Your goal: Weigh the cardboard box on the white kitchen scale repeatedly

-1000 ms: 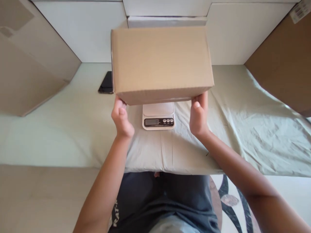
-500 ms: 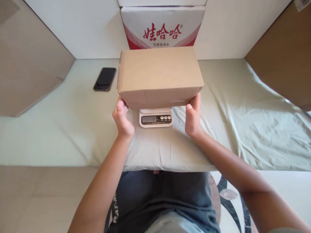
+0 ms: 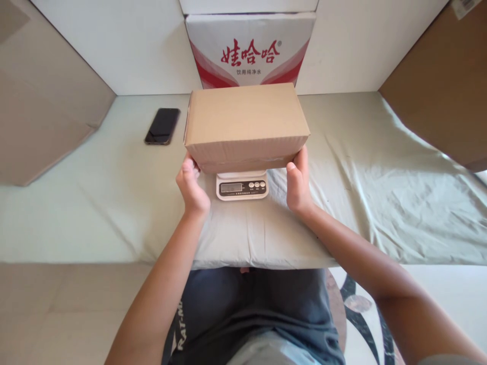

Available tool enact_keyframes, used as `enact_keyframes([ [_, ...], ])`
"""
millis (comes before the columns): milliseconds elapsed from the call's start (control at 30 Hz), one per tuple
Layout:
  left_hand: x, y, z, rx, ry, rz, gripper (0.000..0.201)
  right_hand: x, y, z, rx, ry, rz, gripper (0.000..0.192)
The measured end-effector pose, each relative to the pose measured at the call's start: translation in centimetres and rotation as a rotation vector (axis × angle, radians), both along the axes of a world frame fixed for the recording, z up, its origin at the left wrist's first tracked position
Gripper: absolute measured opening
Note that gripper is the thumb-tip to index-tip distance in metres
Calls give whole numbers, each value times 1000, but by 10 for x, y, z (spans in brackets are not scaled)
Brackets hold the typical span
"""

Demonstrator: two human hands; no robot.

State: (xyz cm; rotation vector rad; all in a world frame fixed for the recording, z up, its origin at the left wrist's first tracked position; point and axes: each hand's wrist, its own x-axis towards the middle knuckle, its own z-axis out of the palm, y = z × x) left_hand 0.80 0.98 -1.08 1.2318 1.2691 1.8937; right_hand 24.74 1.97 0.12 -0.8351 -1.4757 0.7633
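Note:
A brown cardboard box (image 3: 247, 116) sits over a white digital kitchen scale (image 3: 242, 187), covering its weighing plate. Whether the box rests fully on the plate is hidden. My left hand (image 3: 192, 185) grips the box's lower left corner, its fingers partly underneath. At the lower right corner, my right hand (image 3: 298, 181) holds the other end, thumb toward me. Between my hands, the scale's front shows a grey display and several round buttons.
A black phone (image 3: 163, 126) lies to the left on the pale green cloth (image 3: 99, 203). Behind stands a white and red printed carton (image 3: 251, 45). Large cardboard pieces flank the table, one on the left (image 3: 45, 101) and one on the right (image 3: 441, 86).
The box has come down slightly toward the scale and looks a little smaller. Both hands have moved with it and keep their hold. The view has shifted slightly.

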Motion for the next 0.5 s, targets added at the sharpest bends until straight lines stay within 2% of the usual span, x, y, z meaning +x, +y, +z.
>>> enact_keyframes([
  [500,1,2,2,-30,-11,11,83,0,0,-1,-58,34,7,73],
])
